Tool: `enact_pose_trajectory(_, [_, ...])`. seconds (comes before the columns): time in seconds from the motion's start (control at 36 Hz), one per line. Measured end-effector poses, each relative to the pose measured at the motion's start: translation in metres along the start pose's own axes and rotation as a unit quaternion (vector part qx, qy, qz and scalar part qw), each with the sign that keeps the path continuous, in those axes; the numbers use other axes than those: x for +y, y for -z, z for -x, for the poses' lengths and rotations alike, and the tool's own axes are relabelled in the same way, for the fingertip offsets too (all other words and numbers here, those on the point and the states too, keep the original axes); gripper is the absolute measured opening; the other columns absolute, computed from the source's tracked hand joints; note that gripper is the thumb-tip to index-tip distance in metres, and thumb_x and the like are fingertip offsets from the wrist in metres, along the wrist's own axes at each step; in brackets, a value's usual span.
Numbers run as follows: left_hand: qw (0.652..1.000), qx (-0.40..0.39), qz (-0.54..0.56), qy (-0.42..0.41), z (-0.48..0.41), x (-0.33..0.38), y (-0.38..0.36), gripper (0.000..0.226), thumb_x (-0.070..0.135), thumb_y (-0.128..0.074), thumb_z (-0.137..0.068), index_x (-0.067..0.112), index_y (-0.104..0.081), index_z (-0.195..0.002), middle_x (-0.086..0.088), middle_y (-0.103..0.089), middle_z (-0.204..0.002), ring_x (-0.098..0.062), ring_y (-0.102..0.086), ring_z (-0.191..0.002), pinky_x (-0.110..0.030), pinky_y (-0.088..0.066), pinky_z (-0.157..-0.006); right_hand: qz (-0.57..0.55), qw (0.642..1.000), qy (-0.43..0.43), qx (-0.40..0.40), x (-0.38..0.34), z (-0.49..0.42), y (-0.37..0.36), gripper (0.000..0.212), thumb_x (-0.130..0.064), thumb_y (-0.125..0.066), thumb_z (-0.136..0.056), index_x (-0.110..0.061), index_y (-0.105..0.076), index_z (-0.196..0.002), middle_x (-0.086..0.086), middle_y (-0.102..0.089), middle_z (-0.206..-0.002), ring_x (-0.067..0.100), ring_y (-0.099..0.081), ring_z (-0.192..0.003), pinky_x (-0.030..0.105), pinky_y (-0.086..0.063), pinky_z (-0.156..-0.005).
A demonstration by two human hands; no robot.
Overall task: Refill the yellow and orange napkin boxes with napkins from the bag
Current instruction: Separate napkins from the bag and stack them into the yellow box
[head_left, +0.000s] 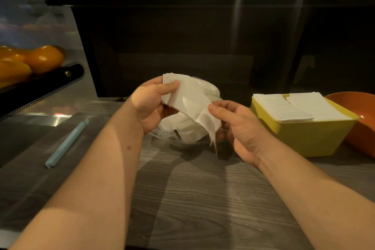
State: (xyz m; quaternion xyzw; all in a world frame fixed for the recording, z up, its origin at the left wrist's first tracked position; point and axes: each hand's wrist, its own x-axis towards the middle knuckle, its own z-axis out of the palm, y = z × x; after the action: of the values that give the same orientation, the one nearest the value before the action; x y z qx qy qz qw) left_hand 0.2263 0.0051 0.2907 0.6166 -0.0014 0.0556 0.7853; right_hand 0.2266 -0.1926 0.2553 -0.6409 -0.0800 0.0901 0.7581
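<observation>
A thin stack of white napkins (188,101) is held up over the clear plastic bag (182,130), which lies on the grey wooden counter with more napkins inside. My left hand (151,105) pinches the stack's upper left corner. My right hand (237,126) grips its lower right side. To the right stands the yellow napkin box (308,138), filled to the rim with two piles of white napkins (298,105). The orange napkin box (361,124) sits beyond it at the frame's right edge, mostly cut off; its inside is hidden.
A light blue bag clip (67,144) lies on the counter to the left. A glass display case (40,79) with orange peppers (40,59) stands at far left. A tall dark counter wall (203,46) rises right behind the bag.
</observation>
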Motion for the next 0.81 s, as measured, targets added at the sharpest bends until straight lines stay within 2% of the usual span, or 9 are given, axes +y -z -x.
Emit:
enact_pose_trajectory(0.14, [1.000, 0.010, 0.000, -0.008, 0.000, 0.001, 0.003, 0.022, 0.018, -0.061, -0.098, 0.016, -0.070, -0.118, -0.003, -0.078, -0.101, -0.021, -0.076, -0.093, -0.033, -0.062, -0.073, 0.106, 0.994, -0.022, -0.017, -0.002, 0.001, 0.002, 0.027, -0.024, -0.084, -0.076, -0.013, -0.075, -0.099, 0.001, -0.075, -0.098, 0.022, -0.069, -0.097, 0.031, -0.059, -0.072])
enact_pose_trajectory(0.25, [1.000, 0.027, 0.002, -0.006, -0.001, 0.001, 0.005, 0.019, 0.017, -0.061, -0.098, 0.016, -0.071, -0.115, -0.004, -0.078, -0.101, -0.023, -0.075, -0.097, -0.037, -0.062, -0.079, 0.142, 0.988, -0.060, -0.029, -0.002, 0.002, 0.004, 0.028, -0.026, -0.083, -0.077, -0.016, -0.076, -0.102, 0.006, -0.073, -0.106, 0.028, -0.066, -0.104, 0.034, -0.057, -0.077])
enact_pose_trajectory(0.31, [0.999, 0.039, 0.005, -0.005, -0.002, 0.002, 0.005, 0.019, 0.018, -0.061, -0.099, 0.016, -0.070, -0.115, -0.005, -0.077, -0.104, -0.024, -0.073, -0.100, -0.036, -0.061, -0.077, 0.092, 0.993, -0.063, -0.046, -0.004, 0.004, 0.005, 0.026, -0.021, -0.079, -0.080, -0.015, -0.075, -0.106, 0.007, -0.074, -0.108, 0.029, -0.065, -0.107, 0.039, -0.058, -0.085])
enact_pose_trajectory(0.36, [0.999, 0.049, 0.000, -0.006, -0.003, 0.002, 0.005, 0.017, 0.018, -0.060, -0.099, 0.018, -0.069, -0.113, -0.006, -0.075, -0.107, -0.025, -0.071, -0.101, -0.035, -0.061, -0.077, -0.009, 0.996, -0.062, -0.065, -0.009, 0.007, 0.005, 0.029, -0.018, -0.075, -0.078, -0.013, -0.073, -0.106, 0.009, -0.076, -0.101, 0.027, -0.070, -0.100, 0.043, -0.057, -0.090])
enact_pose_trajectory(0.44, [0.999, 0.049, -0.013, -0.005, -0.004, 0.001, 0.004, 0.013, 0.016, -0.061, -0.098, 0.018, -0.070, -0.108, -0.004, -0.075, -0.101, -0.023, -0.072, -0.097, -0.034, -0.062, -0.076, -0.122, 0.989, -0.060, -0.063, -0.014, 0.012, 0.006, 0.039, -0.023, -0.071, -0.072, -0.009, -0.071, -0.108, 0.009, -0.075, -0.083, 0.019, -0.070, -0.068, 0.033, -0.057, -0.067])
enact_pose_trajectory(0.53, [0.997, 0.053, -0.047, -0.009, -0.004, -0.002, 0.003, 0.015, 0.015, -0.064, -0.097, 0.017, -0.071, -0.110, -0.004, -0.076, -0.101, -0.024, -0.072, -0.098, -0.034, -0.062, -0.072, -0.156, 0.983, -0.075, -0.056, -0.016, 0.012, 0.007, 0.050, -0.034, -0.071, -0.075, -0.005, -0.068, -0.117, 0.009, -0.072, -0.077, 0.017, -0.066, -0.062, 0.029, -0.055, -0.060])
enact_pose_trajectory(0.67, [0.997, 0.020, -0.078, 0.016, -0.001, -0.005, -0.005, 0.013, 0.015, -0.063, -0.098, 0.019, -0.071, -0.108, -0.003, -0.076, -0.098, -0.022, -0.074, -0.091, -0.033, -0.061, -0.065, -0.165, 0.980, -0.060, -0.094, -0.016, 0.011, 0.007, 0.063, -0.060, -0.053, -0.081, -0.011, -0.070, -0.116, 0.016, -0.074, -0.100, 0.025, -0.068, -0.075, 0.035, -0.046, -0.067])
enact_pose_trajectory(0.72, [0.996, -0.008, -0.087, 0.031, 0.001, -0.006, -0.007, 0.015, 0.016, -0.063, -0.098, 0.017, -0.070, -0.111, -0.005, -0.076, -0.101, -0.020, -0.075, -0.086, -0.032, -0.060, -0.062, -0.154, 0.980, -0.046, -0.114, -0.014, 0.011, 0.004, 0.065, -0.062, -0.049, -0.081, -0.012, -0.072, -0.115, 0.017, -0.073, -0.109, 0.025, -0.070, -0.082, 0.036, -0.044, -0.069])
enact_pose_trajectory(0.81, [0.994, -0.035, -0.094, 0.042, 0.002, -0.006, -0.009, 0.022, 0.019, -0.062, -0.099, 0.015, -0.069, -0.119, -0.009, -0.076, -0.107, -0.021, -0.076, -0.084, -0.030, -0.058, -0.060, -0.134, 0.981, -0.039, -0.134, -0.012, 0.012, 0.002, 0.063, -0.057, -0.045, -0.089, -0.012, -0.065, -0.128, 0.017, -0.071, -0.120, 0.027, -0.070, -0.087, 0.035, -0.043, -0.068])
